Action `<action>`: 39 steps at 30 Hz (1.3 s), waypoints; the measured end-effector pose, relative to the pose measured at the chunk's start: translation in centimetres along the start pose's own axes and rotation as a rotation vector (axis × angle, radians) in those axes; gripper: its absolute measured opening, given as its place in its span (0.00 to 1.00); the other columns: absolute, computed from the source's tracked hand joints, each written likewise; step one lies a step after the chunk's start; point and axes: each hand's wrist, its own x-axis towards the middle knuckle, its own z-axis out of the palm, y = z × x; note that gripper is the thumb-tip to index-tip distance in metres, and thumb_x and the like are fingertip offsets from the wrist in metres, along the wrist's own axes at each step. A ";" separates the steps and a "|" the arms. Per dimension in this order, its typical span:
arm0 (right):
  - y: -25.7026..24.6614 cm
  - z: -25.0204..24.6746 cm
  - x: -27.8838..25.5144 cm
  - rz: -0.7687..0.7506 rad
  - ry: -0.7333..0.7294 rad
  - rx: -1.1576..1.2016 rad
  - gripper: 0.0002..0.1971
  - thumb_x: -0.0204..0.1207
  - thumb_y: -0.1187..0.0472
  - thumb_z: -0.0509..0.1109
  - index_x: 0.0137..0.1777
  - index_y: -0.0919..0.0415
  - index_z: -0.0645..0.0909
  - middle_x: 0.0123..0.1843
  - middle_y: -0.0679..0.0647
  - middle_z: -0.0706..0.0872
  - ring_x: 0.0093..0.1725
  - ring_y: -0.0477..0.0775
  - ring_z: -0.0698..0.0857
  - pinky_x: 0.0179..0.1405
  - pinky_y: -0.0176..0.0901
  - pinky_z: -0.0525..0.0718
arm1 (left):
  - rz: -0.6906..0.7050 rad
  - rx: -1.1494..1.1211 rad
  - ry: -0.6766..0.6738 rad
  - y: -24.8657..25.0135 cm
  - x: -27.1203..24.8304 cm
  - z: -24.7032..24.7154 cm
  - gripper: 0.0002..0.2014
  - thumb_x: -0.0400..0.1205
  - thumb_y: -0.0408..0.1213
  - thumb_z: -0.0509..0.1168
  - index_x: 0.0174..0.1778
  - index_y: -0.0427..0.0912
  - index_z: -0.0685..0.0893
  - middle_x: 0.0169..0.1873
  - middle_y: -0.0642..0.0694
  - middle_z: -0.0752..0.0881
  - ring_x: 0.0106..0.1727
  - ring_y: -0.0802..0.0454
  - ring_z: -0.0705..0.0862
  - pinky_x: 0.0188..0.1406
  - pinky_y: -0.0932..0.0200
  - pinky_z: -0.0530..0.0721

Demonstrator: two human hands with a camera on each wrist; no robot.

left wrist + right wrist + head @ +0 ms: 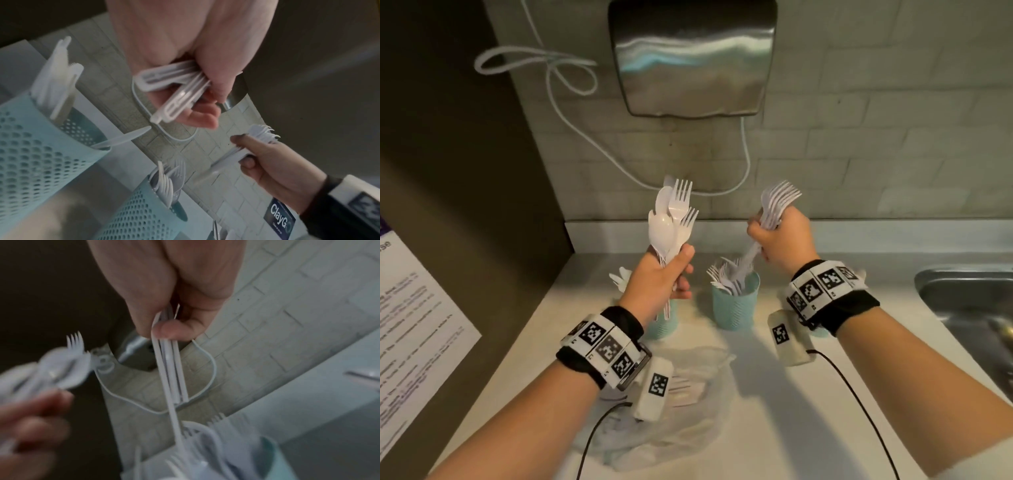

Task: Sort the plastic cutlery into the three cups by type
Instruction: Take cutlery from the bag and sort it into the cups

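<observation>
My left hand (671, 270) grips a mixed bunch of white spoons and forks (673, 219), heads up, above the left teal cup (662, 323). That cup holds knives (59, 71), seen in the left wrist view. My right hand (779, 236) grips a stack of white forks (779, 202), tines up, with the handles (171, 366) hanging over the middle teal cup (736, 308). This cup holds several forks (724, 274). The third cup (820, 331) is mostly hidden behind my right wrist.
A clear plastic bag (681, 394) lies crumpled on the white counter (774, 428) in front of the cups. A steel sink (972, 308) sits at the right. A metal dispenser (691, 58) and a white cord (571, 113) hang on the tiled wall behind.
</observation>
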 end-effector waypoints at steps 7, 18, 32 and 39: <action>4.6 3.4 1.0 0.010 -0.186 -0.218 0.08 0.74 0.64 0.72 0.47 0.69 0.78 0.45 0.68 0.83 0.45 0.64 0.84 0.40 0.41 0.72 | -0.015 0.028 -0.001 -0.1 0.5 1.5 0.10 0.82 0.43 0.66 0.53 0.41 0.77 0.28 0.48 0.74 0.21 0.58 0.72 0.23 0.63 0.81; 8.0 4.1 -0.1 -0.057 -0.076 -0.257 0.26 0.74 0.49 0.71 0.70 0.52 0.73 0.65 0.56 0.78 0.65 0.57 0.74 0.60 0.50 0.76 | -0.022 0.072 0.021 -1.0 0.6 1.6 0.13 0.82 0.42 0.66 0.59 0.38 0.80 0.21 0.50 0.69 0.21 0.58 0.69 0.28 0.63 0.85; 0.9 1.9 -2.0 -0.174 -0.111 0.118 0.29 0.77 0.33 0.52 0.46 0.58 0.83 0.47 0.57 0.86 0.50 0.57 0.81 0.55 0.52 0.78 | -0.033 -0.052 -0.118 -0.1 -0.6 2.7 0.12 0.86 0.45 0.58 0.46 0.38 0.74 0.25 0.50 0.71 0.21 0.57 0.68 0.18 0.62 0.73; -3.1 1.0 -4.6 0.196 -0.426 0.629 0.17 0.81 0.48 0.65 0.48 0.65 0.78 0.22 0.45 0.80 0.19 0.42 0.77 0.21 0.30 0.74 | -0.008 -0.020 -0.202 0.2 -1.5 4.6 0.14 0.85 0.46 0.58 0.38 0.42 0.77 0.26 0.49 0.76 0.23 0.56 0.75 0.21 0.62 0.78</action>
